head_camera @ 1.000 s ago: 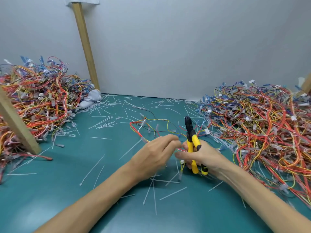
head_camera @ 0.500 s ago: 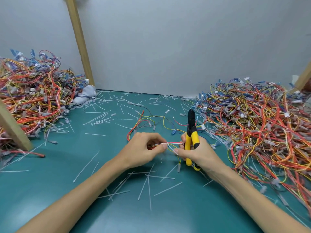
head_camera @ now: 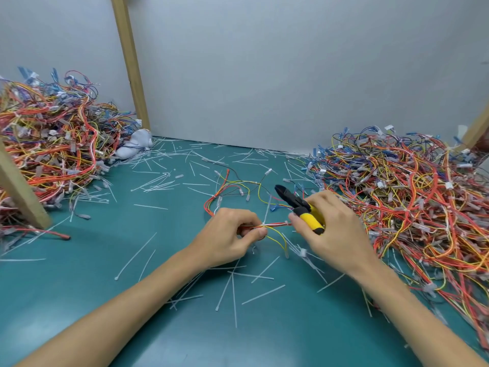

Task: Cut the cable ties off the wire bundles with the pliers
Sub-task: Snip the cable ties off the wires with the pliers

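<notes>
My left hand point(head_camera: 229, 235) pinches a thin wire bundle point(head_camera: 275, 225) of red, yellow and white wires just above the green table. A white cable tie point(head_camera: 265, 215) is wrapped round the bundle, its tail sticking up. My right hand point(head_camera: 329, 230) grips the yellow-handled pliers point(head_camera: 304, 210), whose black jaws point up and to the left, away from the tie. Its fingertips also touch the bundle's right end. More of the same bundle's wires point(head_camera: 232, 188) trail away across the table behind my hands.
A tall heap of wires point(head_camera: 50, 144) fills the left side, another heap point(head_camera: 412, 197) the right. Cut white ties point(head_camera: 232, 290) litter the green table point(head_camera: 79, 300). Wooden posts point(head_camera: 131, 62) point(head_camera: 18, 186) stand at the left; a white cloth lump point(head_camera: 135, 147) lies by the wall.
The pliers have tipped from upright to leaning left. My hands have drawn apart, so the stretch of bundle with its cable tie now shows between them.
</notes>
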